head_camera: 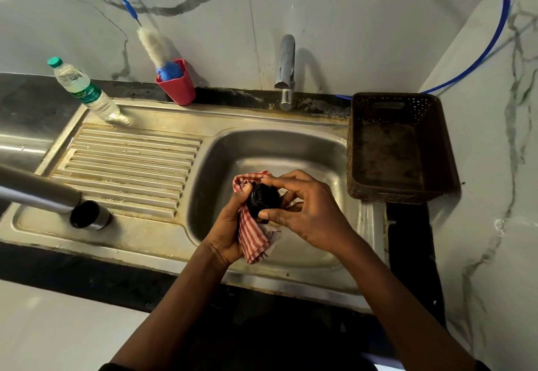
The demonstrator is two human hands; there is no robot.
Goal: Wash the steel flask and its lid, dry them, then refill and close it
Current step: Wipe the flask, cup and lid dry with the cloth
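Over the sink basin (262, 149), the left hand (230, 231) closed around a checked cloth (253, 239) cupping the black lid (263, 199); the right hand (300, 210) pinched the lid's rim. The open flask (43, 190) lay at nine o'clock on the drainboard (131, 164), long axis running left-right, nearer the left hand.

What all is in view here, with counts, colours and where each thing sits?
flask: one, steel, lying open on the draining board, left
lid: one, black, held over the basin
cloth: one, red and white check, wrapped round the lid
water bottle: one, clear, green cap, back left of the sink
cup: one, red, by the wall
brush: one, white and blue, in the cup
tap: one, chrome, behind the basin
basket: one, brown, right of the basin
sink: one, steel
left hand: holds cloth
right hand: holds lid
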